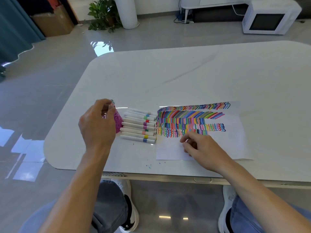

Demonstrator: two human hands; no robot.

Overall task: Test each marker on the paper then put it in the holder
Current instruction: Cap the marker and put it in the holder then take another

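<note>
Several white markers [138, 127] beside pink lattice holder [117, 120]; left hand [96, 125] pinches one marker [111, 105] over it, right hand [202, 148] on scribbled paper [232, 145], grip unclear.

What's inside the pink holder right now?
One marker, pinched by the left hand, sticks up from the holder. The hand covers the opening, so any other contents are hidden.

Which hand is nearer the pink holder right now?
Left. The left hand is at the pink holder, pinching a marker over it; the right hand rests on the paper, beyond the row of markers.
</note>
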